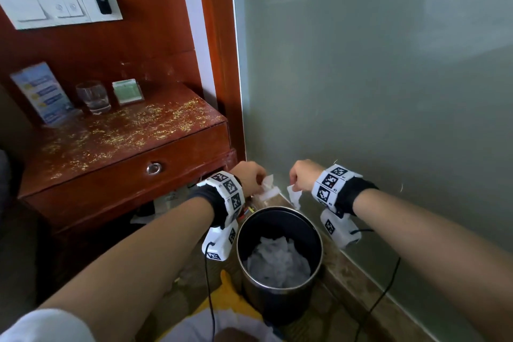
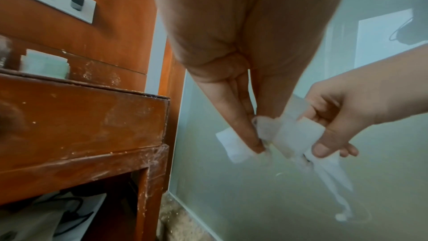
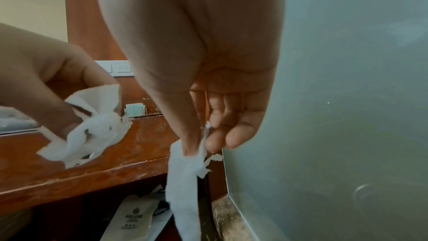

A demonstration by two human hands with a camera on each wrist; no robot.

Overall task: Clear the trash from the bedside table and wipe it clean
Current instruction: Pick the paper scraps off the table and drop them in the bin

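Above the bin [image 1: 280, 253], beside the bedside table [image 1: 116, 147], two bare hands each hold a scrap of white tissue. The left hand [image 1: 249, 176] pinches a crumpled, folded piece [image 1: 268, 189] between thumb and fingertips, the scrap sticking out on both sides of the pinch in the left wrist view [image 2: 234, 146]. The right hand [image 1: 301, 175] pinches a longer strip [image 1: 294, 197] that hangs down from its thumb and forefinger; the right wrist view shows the strip [image 3: 183, 186] with a ragged upper edge, trailing down below the hand. The two pieces are close together but apart in the head view. Directly below, the dark round bin stands on the floor against the grey wall [image 1: 388, 91] and holds crumpled white paper [image 1: 277, 261]. To the left, the table's red-brown top is strewn with yellow specks [image 1: 130, 125]. At its back stand a glass [image 1: 93, 97], a blue leaflet [image 1: 41, 91] and a small green card [image 1: 127, 91]. Its drawer carries a metal ring pull [image 1: 154, 168]. A white switch panel [image 1: 61, 7] is fixed to the wood panelling above.
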